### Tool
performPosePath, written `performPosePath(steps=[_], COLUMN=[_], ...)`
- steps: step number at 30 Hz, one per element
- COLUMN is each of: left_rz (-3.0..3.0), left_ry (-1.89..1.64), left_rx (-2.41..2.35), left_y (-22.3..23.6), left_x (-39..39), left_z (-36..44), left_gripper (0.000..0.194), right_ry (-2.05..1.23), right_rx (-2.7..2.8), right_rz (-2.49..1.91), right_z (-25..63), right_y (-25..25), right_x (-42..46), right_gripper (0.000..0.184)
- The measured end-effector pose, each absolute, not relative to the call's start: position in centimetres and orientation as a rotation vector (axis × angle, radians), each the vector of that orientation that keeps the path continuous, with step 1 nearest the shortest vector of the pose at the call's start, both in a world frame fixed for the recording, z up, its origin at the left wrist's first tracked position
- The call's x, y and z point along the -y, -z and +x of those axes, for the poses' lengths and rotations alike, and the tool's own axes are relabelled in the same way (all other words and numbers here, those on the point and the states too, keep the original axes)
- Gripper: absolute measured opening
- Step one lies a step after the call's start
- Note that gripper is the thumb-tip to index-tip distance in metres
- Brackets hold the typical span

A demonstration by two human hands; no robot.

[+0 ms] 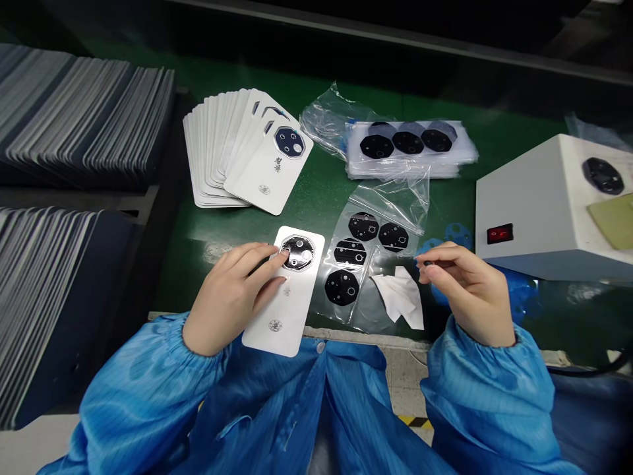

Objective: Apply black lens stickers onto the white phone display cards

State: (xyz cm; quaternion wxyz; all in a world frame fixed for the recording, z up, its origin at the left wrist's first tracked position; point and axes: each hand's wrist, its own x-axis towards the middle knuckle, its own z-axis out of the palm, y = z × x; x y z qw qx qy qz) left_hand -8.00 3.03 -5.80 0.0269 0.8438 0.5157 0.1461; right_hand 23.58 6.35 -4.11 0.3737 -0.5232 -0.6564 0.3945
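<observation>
My left hand (230, 290) lies over the left side of a white phone back cover (284, 316), fingers stretched out, a fingertip touching its black camera lens plate (298, 253). The cover's lower end reaches past the bench edge. To the right, my right hand (467, 284) is raised in a pinch, with a small dark piece (428, 263) between thumb and fingers; its exact kind is too small to make out. Between the hands, several black lens plates (342, 287) lie on a clear plastic bag (366, 307) beside a crumpled white cloth (399, 293).
Fanned white back covers (210, 152) lie behind my left hand. Farther back is a stack of clear sheets (410, 168) carrying black lens plates. Racks of upright dark panels (64, 112) stand left. At right are a white box (524, 198) with a red switch and blue film scraps (521, 297).
</observation>
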Motion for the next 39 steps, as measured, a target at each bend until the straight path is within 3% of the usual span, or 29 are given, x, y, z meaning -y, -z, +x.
performPosePath(steps=[39], left_rz=[2.77], left_ry=[-0.5], left_rx=[-1.601], left_y=[6.36], left_x=[-2.62], left_z=[-7.79], left_gripper=[0.034], right_ry=[-1.015], right_rx=[1.663], right_rz=[-1.34], right_z=[23.65], right_y=[4.27], right_x=[-6.37], right_gripper=[0.009])
